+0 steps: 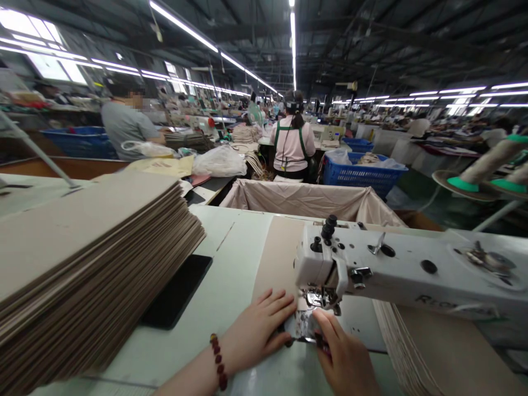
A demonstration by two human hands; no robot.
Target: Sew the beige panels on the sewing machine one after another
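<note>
A white sewing machine (396, 269) reaches in from the right, its needle head over the middle of the pale green table. Under and behind that head lies a beige fabric piece (274, 253). My left hand (262, 324), with a beaded bracelet on the wrist, rests flat with fingers spread, its fingertips at the fabric's near edge. Just right of it, my right hand (340, 346) has its fingers bent together at the metal plate (304, 324) in front of the presser foot. What those fingers hold, if anything, is hidden.
A tall stack of beige panels (99, 258) fills the left, beside a black phone (179, 291). More panels (445, 346) lie under the machine arm. Beyond the table are a cloth-lined bin (309, 198), a blue basket (355, 173), thread cones (487, 165) and two people.
</note>
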